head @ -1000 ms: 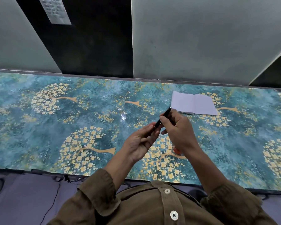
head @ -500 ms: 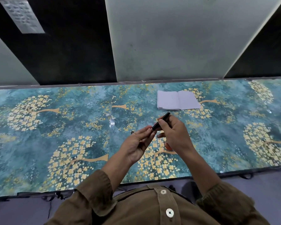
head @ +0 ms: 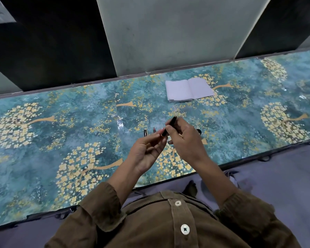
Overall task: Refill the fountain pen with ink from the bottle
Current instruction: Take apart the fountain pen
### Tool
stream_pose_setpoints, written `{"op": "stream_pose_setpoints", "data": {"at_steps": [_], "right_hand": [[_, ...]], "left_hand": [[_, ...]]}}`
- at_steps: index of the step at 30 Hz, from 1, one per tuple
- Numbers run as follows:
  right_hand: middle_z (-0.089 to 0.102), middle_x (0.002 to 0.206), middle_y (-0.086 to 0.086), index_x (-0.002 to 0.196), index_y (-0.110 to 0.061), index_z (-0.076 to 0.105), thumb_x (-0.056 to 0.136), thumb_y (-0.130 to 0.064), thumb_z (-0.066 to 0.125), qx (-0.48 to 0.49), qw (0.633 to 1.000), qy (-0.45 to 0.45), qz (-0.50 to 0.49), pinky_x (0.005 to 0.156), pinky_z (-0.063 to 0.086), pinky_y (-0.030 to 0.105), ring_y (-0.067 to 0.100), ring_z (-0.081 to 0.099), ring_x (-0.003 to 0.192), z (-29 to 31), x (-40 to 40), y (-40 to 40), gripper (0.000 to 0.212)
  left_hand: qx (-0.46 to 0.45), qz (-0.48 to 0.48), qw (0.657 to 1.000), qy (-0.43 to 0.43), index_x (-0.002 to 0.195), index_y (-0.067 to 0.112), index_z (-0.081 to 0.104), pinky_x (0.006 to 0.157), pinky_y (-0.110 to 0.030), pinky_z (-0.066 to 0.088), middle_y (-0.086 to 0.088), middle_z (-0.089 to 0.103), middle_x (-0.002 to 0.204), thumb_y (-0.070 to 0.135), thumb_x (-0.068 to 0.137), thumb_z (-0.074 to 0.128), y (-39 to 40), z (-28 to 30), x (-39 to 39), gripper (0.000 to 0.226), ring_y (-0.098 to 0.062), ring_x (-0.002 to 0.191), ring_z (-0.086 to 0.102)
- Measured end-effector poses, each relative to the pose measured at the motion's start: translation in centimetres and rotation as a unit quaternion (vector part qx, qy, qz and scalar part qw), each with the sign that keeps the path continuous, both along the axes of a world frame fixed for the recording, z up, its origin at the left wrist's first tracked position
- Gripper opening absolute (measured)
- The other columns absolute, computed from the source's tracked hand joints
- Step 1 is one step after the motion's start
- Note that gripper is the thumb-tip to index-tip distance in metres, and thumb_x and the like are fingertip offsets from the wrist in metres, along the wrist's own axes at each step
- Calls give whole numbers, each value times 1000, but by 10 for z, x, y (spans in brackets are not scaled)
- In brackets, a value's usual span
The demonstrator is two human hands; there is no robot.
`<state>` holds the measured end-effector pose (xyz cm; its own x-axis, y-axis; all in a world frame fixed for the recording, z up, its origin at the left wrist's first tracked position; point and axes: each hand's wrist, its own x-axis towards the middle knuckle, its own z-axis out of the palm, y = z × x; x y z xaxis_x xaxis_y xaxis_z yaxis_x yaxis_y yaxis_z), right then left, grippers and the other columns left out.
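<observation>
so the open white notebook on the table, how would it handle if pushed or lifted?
The open white paper notebook lies flat on the glossy patterned table, so a push would probably slide it rather than tip it. It looks thin, so likely light. Lifted by one edge, its loose pages would probably flop or fall shut.

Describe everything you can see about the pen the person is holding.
The pen is a slim black barrel with a gold-coloured band at its far tip and another near its lower end. It is held above the patterned table, tilted, with its far end pointing up and away from the person. The right hand pinches its middle; the left hand meets its lower end with its fingertips. Whether a nib is exposed cannot be told.
</observation>
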<state>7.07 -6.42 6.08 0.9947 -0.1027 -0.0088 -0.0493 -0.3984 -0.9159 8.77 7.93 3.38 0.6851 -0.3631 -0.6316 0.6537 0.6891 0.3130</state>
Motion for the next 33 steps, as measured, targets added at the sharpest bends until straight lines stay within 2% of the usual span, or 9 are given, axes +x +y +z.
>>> {"op": "stream_pose_setpoints", "data": {"at_steps": [6,12,16,19,22,24,28,31,33], "right_hand": [[73,94,7,97,-14,61,102,-21,52,96,993,67,-22,64,60,33,18,74,88,-12,-1,8,13],[68,102,19,99,-13,55,104,-26,47,144,975,141,-97,63,62,39,29,73,88,-35,24,14,16],[61,111,20,116,-6,50,101,-15,53,66,949,299,-72,64,63,45,29,72,73,-69,37,25,17],[59,103,11,125,-6,51,98,-12,56,-102,937,333,-9,60,62,39,29,73,63,-90,42,29,29],[67,86,15,94,0,58,92,-10,60,-234,931,280,27,63,58,44,33,73,68,-102,54,29,10],[63,73,14,72,-7,50,85,-7,64,-281,921,268,29,52,51,38,32,70,67,-106,66,28,20],[44,61,5,62,-13,36,79,-1,66,-312,918,241,39,42,28,26,19,45,53,-109,86,26,37],[51,71,6,72,-12,46,76,-4,72,-293,922,249,40,49,41,31,24,56,66,-107,85,23,27],[60,92,10,99,-7,56,77,-10,78,-262,931,251,40,68,53,41,28,62,86,-105,80,18,31]], "left_hand": [[32,-8,999,26,96,-8,70,74,-24,60,-19,72,89,-10,90,59,13,-13,-7,12,-19,70,75],[84,42,994,64,94,-10,65,66,-24,61,-20,70,86,-13,91,56,41,-32,-9,9,-19,62,74],[88,105,987,87,94,-8,63,61,-22,62,-18,68,91,-10,91,58,66,-49,-14,6,-17,59,74],[90,126,984,90,94,-7,63,62,-21,61,-17,67,92,-8,92,59,76,-53,-17,5,-16,58,73],[87,135,983,89,92,-5,64,58,-21,61,-17,68,91,-8,91,60,80,-53,-20,5,-16,59,73],[86,139,982,90,93,-5,65,58,-21,61,-17,68,90,-8,91,60,81,-53,-19,5,-16,61,74],[83,139,983,84,93,-6,65,64,-23,62,-18,69,91,-8,90,61,77,-48,-18,5,-17,64,74],[82,137,984,83,93,-7,65,64,-23,62,-19,70,88,-9,89,62,70,-46,-17,6,-18,63,74],[80,128,985,85,93,-7,65,62,-23,62,-18,71,85,-9,89,62,64,-46,-17,6,-18,63,74]]}}
